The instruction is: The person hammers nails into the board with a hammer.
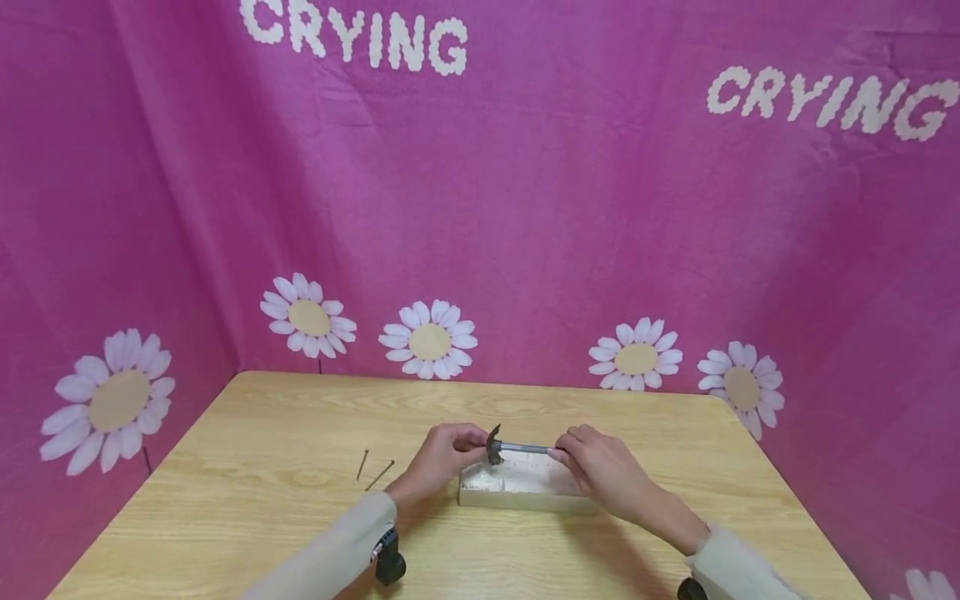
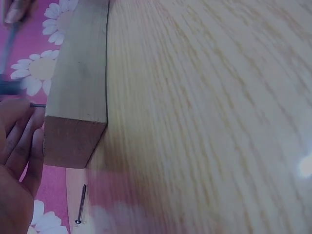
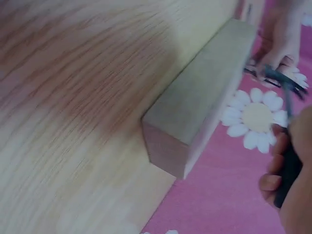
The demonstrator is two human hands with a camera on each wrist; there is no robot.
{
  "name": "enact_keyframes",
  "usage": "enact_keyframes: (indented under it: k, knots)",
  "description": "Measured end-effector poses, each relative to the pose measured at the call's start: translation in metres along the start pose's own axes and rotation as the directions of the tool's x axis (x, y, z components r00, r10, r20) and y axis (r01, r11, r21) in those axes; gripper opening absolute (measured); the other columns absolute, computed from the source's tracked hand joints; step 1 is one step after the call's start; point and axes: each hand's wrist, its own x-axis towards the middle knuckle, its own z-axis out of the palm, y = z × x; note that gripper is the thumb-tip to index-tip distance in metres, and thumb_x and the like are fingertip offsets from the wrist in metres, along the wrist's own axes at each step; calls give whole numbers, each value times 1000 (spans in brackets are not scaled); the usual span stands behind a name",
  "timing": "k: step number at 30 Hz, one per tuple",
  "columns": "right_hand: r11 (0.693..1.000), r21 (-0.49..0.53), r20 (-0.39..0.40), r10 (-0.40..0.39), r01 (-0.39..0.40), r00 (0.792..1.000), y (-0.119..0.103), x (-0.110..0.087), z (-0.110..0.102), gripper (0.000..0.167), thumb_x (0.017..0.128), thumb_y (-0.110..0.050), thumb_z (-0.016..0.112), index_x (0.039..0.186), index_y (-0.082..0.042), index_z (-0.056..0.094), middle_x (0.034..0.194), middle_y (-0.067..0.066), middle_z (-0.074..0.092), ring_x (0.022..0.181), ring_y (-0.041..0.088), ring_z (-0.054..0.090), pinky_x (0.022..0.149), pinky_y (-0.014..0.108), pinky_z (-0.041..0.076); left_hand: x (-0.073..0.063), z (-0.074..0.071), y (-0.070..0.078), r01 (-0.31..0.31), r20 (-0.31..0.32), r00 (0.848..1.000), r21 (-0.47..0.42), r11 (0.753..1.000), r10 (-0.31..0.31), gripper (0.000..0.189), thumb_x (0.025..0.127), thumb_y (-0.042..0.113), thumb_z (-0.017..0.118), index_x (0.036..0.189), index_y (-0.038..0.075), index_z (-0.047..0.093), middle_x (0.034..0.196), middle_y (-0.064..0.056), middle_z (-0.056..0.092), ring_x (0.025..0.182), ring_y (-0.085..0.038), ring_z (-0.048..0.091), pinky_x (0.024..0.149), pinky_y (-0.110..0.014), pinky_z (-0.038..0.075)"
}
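A claw hammer (image 1: 525, 448) spans the gap between the two hands in the head view. My right hand (image 1: 603, 471) grips its black handle (image 3: 288, 175), fingers wrapped around it. The dark hammer head (image 1: 493, 447) is above the left end of a wooden block (image 1: 525, 501). At that same end, my left hand (image 1: 438, 458) pinches a thin nail (image 2: 37, 105), whose lower end is at the block's top face. In the left wrist view the hammer head is blurred, close over the nail and fingertips.
Two loose nails lie on the wooden table (image 1: 285, 500) left of the block: one nail (image 1: 362, 465) farther left, another nail (image 1: 380, 475) nearer my left wrist. A pink cloth (image 1: 525, 208) with daisies and lettering hangs behind the table and along both sides.
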Motion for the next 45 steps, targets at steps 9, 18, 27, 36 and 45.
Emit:
enact_keyframes:
  k: [9,18,27,36,45]
  knots:
    - [992,111,-198,77,-55,977,4,14,-8,8,96,-2,71,96,-9,68,81,-6,55,74,6,46,58,22,41,1,1,-2,-9,7,1000,39,999,9,11,97,9,75,106,3,78,105,-9,79,90,-10,72,81,-19,58]
    - [993,95,-186,83,-66,979,3,11,-3,8,95,-1,72,95,-8,67,81,-6,55,74,7,46,58,22,42,3,3,-1,-23,6,1000,1,1000,23,14,96,6,75,108,-1,77,106,-14,79,96,-20,74,85,-19,58]
    - [993,54,-21,103,-102,994,6,8,-5,8,98,-9,71,92,-12,67,79,-11,53,72,2,44,57,20,40,2,3,0,-37,19,999,36,999,37,12,97,9,75,107,3,78,103,-11,79,91,-13,72,83,-22,59]
    - [996,93,-192,32,-14,981,13,14,-15,10,97,-4,70,96,-12,65,81,-9,52,75,6,47,60,24,42,0,7,1,3,-10,1000,45,999,-2,18,97,13,76,112,2,75,107,-7,78,92,-14,72,84,-21,57]
    - [996,84,-140,42,-30,989,14,10,-1,8,96,-6,72,95,-11,66,80,-10,53,75,5,45,59,21,40,2,3,3,-8,-33,999,44,999,10,13,98,14,74,111,9,77,109,-6,78,98,-21,74,87,-23,58]
